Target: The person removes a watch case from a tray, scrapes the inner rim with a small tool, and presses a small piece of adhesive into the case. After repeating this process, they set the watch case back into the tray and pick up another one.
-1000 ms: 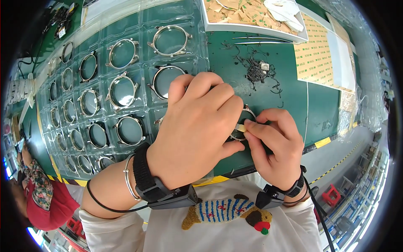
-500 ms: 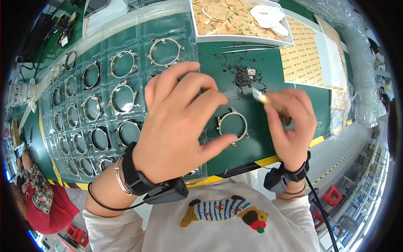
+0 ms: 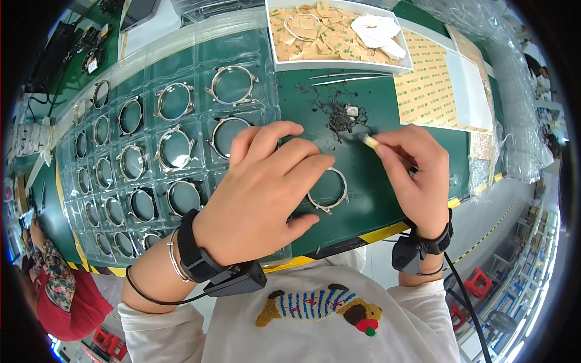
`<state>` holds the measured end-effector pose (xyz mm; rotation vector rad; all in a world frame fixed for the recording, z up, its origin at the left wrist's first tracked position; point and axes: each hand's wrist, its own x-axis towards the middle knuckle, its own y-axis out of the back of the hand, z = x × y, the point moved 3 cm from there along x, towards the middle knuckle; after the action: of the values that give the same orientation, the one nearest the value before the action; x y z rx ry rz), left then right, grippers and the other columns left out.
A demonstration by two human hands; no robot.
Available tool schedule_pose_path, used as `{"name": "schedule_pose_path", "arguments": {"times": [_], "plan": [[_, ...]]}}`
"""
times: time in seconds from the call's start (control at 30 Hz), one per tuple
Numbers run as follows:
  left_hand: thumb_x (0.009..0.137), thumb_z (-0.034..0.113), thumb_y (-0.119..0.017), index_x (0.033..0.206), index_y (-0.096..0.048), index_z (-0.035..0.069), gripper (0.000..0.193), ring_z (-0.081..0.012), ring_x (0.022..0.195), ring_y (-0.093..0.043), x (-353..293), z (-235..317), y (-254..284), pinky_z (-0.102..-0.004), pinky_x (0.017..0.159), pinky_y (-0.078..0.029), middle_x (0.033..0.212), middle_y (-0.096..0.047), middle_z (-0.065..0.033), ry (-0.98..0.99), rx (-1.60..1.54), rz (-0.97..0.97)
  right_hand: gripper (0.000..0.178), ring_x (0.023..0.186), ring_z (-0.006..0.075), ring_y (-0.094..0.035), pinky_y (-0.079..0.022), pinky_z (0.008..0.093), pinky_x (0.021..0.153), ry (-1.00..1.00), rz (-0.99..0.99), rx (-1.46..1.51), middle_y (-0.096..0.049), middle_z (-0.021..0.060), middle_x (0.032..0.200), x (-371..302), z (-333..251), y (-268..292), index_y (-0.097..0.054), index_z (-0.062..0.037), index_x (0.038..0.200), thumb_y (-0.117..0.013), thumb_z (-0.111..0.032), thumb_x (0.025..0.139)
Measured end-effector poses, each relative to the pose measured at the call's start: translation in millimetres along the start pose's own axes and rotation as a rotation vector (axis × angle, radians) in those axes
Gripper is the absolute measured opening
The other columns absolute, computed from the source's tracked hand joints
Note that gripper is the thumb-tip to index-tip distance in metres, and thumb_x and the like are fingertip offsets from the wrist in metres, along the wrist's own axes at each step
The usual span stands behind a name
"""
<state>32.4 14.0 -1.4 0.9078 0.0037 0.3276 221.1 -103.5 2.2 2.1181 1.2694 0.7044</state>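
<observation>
My left hand (image 3: 260, 190) is spread open, palm down, at the right side of the clear tray. Its fingertips cover the upper left of a silver watch case ring (image 3: 346, 192) that lies on the green mat; I cannot tell whether they touch it. The thumb lies apart, below left of the ring. My right hand (image 3: 419, 172) is closed in a pinch on a small tool with a pale yellow handle and a whitish-grey tip (image 3: 369, 141). That tip points left, above right of the ring. A tangle of black shreds (image 3: 342, 118) lies farther back, with a small metallic block (image 3: 352, 111) on it.
Several watch case rings sit in the clear plastic tray (image 3: 203, 127) on the left. Behind are thin metal tweezers (image 3: 351, 79), a white box (image 3: 339, 65) of tan paper pieces, and tan adhesive sheets (image 3: 423, 81). Another person in red (image 3: 69, 302) is at far left.
The left fingers have come down over the ring's upper left, and the left thumb has drawn back from its lower edge. The right hand keeps its pinch on the small tool. The view has shifted slightly.
</observation>
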Motion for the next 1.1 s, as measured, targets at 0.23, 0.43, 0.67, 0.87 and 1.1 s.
{"name": "schedule_pose_path", "arguments": {"times": [0.23, 0.43, 0.67, 0.87, 1.1], "plan": [[0.066, 0.02, -0.088, 0.115, -0.069, 0.013, 0.053, -0.0314, 0.125, -0.051, 0, -2, -3, -0.049, 0.104, -0.034, 0.116, -0.062, -0.0046, -0.002, 0.021, 0.03, 0.005, 0.061, 0.0089, -0.051, -0.04, 0.0239, 0.055, -0.113, -0.013, -0.081, -0.06, 0.0037, 0.074, 15, -6, -10, -0.065, 0.0015, 0.091, -0.07, 0.001, 0.089], [0.082, 0.017, -0.078, 0.095, -0.071, 0.01, 0.017, -0.0303, 0.123, -0.053, 0, -6, 0, -0.049, 0.104, -0.034, 0.112, -0.063, -0.0045, -0.051, 0.074, 0.042, 0.006, 0.065, 0.0046, -0.048, -0.039, 0.0219, 0.057, -0.146, 0.067, -0.047, -0.061, 0.0001, 0.078, -4, 3, 7, -0.065, 0.0029, 0.096, -0.068, 0.002, 0.092], [0.093, 0.01, -0.063, 0.086, -0.069, 0.009, 0.01, -0.0363, 0.129, -0.047, -3, -11, 4, -0.0467, 0.109, -0.033, 0.116, -0.061, -0.0085, 0.009, -0.064, 0.1, 0.01, 0.063, 0.0144, -0.056, -0.045, 0.0266, 0.058, -0.165, 0.155, 0.074, -0.065, 0.008, 0.083, -15, 5, 6, -0.069, -0.0007, 0.098, -0.07, 0.003, 0.088], [0.092, 0.006, -0.062, 0.088, -0.07, 0.007, 0.009, -0.0392, 0.133, -0.043, 2, -12, 3, -0.0471, 0.112, -0.032, 0.121, -0.06, -0.0111, 0.05, -0.077, 0.13, 0.011, 0.064, 0.015, -0.057, -0.046, 0.0263, 0.058, -0.119, 0.153, 0.1, -0.065, 0.0079, 0.084, -15, 10, -1, -0.069, -0.0008, 0.098, -0.07, 0.003, 0.088], [0.087, -0.003, -0.062, 0.093, -0.072, 0.004, 0.013, -0.0385, 0.128, -0.049, 7, -12, 7, -0.0472, 0.111, -0.036, 0.122, -0.061, -0.0119, 0.174, 0.0, 0.324, 0.011, 0.07, 0.0062, -0.055, -0.044, 0.0209, 0.063, -0.058, 0.106, 0.067, -0.064, 0.0032, 0.088, -9, 11, -11, -0.069, 0.0026, 0.102, -0.066, 0.005, 0.092]]}}
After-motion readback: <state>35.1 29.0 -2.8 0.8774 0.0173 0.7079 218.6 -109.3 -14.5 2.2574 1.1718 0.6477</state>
